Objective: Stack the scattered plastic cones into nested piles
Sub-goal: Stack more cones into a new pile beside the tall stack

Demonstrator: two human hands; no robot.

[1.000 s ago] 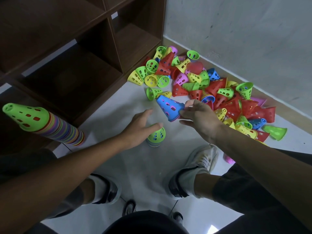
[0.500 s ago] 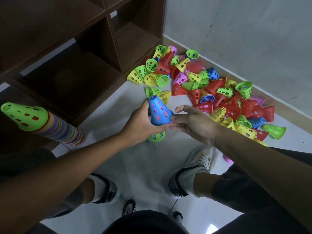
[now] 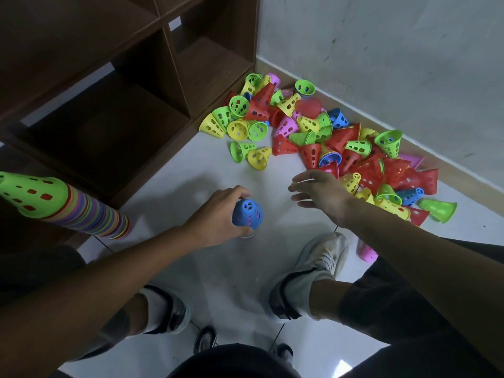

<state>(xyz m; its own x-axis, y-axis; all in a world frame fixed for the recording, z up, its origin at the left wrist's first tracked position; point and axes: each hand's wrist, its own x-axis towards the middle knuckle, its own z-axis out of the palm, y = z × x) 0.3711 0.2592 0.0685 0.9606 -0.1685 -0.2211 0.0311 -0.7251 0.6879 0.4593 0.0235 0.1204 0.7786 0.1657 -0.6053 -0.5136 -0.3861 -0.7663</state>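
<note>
A blue perforated cone (image 3: 247,214) sits tip-up over a small nested pile on the white floor, and my left hand (image 3: 215,214) grips its side. My right hand (image 3: 319,190) hovers open just right of it, fingers spread, close to the edge of the scattered heap (image 3: 321,137) of red, yellow, green, blue and pink cones by the wall. A tall nested stack topped by a green cone (image 3: 30,193) leans at the far left. The cones under the blue one are mostly hidden.
A dark wooden shelf unit (image 3: 122,91) stands at the left and back. A grey wall (image 3: 395,64) closes the right side. My two shoes (image 3: 319,263) rest on the floor below my hands. A pink cone (image 3: 366,252) lies by my right leg.
My right hand passed the blue cone to my left hand, which lowered it over the green-topped pile. My right hand has let go and moved right toward the heap.
</note>
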